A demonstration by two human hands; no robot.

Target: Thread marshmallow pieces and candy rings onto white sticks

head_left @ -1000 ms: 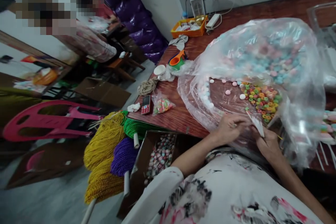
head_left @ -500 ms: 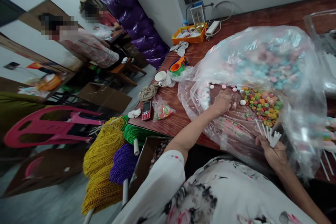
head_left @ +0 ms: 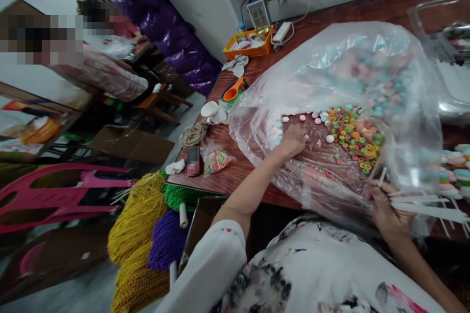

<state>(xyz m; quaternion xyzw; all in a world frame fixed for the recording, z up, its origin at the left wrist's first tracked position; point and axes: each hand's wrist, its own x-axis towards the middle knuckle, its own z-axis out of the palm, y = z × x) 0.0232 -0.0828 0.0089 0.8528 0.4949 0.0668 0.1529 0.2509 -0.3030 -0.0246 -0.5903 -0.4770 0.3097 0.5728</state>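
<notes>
My left hand (head_left: 293, 140) reaches into the mouth of a big clear plastic bag (head_left: 341, 88) on the wooden table (head_left: 235, 171). Its fingers are curled over pale round candies (head_left: 317, 120) lying on the plastic; whether it holds one is hidden. Beside them lies a heap of small coloured ring candies (head_left: 354, 137). My right hand (head_left: 387, 208) is closed round a bundle of white sticks (head_left: 426, 203) that point to the right, at the bag's near edge.
On the table's left part lie a small packet of candies (head_left: 216, 159), a phone (head_left: 193, 161), a rope coil (head_left: 193, 133), a white cup (head_left: 210, 109), an orange scoop (head_left: 234, 92) and an orange tray (head_left: 247, 44). Yellow, purple and green cord bundles (head_left: 147, 234) hang below. Other people sit at the far left.
My left hand went from the sticks into the bag to the round candies. My right hand turned the sticks from upright to pointing right.
</notes>
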